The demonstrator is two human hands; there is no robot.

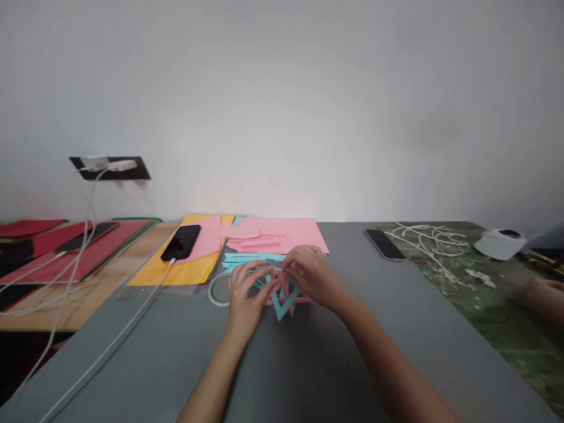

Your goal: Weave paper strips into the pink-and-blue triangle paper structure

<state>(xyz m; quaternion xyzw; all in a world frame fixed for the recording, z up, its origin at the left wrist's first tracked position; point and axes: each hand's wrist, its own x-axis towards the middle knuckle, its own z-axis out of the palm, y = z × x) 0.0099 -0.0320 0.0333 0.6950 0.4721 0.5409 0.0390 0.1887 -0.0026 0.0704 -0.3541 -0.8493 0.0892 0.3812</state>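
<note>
My left hand [245, 291] and my right hand [311, 275] meet over a small woven shape of pink and blue paper strips [282, 295] on the grey table [308, 364]. Both hands have fingers curled and pinched on the strips. More blue strips [240, 259] and cut pink pieces [258, 238] lie just beyond the hands. A white tape ring [217, 291] rests beside my left hand.
A black phone [181, 242] with a white cable lies on yellow paper [176, 271]. Pink sheets [299, 232] lie behind. Another phone [385, 244], tangled white cord [432, 238] and a white round device [500, 242] sit right. Another person's hand [546, 294] shows far right. Red sheets [74, 252] lie left.
</note>
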